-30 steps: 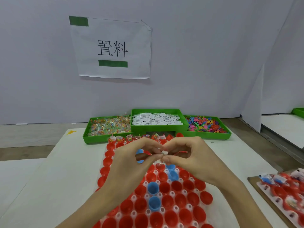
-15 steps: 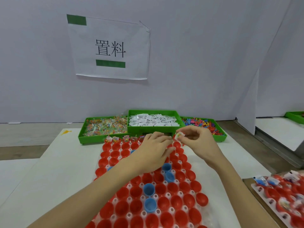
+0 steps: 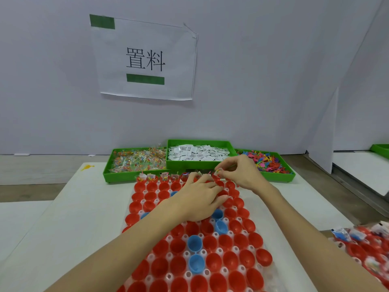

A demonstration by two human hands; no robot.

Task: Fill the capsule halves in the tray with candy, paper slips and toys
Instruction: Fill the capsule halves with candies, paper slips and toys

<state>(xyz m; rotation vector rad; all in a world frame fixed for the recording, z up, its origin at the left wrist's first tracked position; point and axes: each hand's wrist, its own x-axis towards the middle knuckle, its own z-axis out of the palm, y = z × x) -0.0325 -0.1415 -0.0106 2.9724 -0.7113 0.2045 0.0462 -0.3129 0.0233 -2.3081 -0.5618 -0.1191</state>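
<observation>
A clear tray (image 3: 134,277) of red capsule halves (image 3: 177,265), with a few blue ones (image 3: 194,243), lies on the white table in front of me. Several halves in its far row (image 3: 151,177) hold candy and slips. My left hand (image 3: 197,201) rests on the far rows, fingers stretched forward and touching the halves. My right hand (image 3: 242,175) hovers over the far row and pinches a small white paper slip (image 3: 219,171) between thumb and fingers. Behind the tray stand three green bins: candy (image 3: 136,161), paper slips (image 3: 197,153), toys (image 3: 267,163).
A second tray (image 3: 370,249) of filled red capsules lies at the right edge on a brown board. A white sign (image 3: 145,60) hangs on the grey wall behind the bins. Another table with a green bin (image 3: 381,149) stands at far right.
Both hands moved away from me, from a joint pinch above the tray's middle to its far row. They separated; the right hand kept the slip, the left lowered onto the halves.
</observation>
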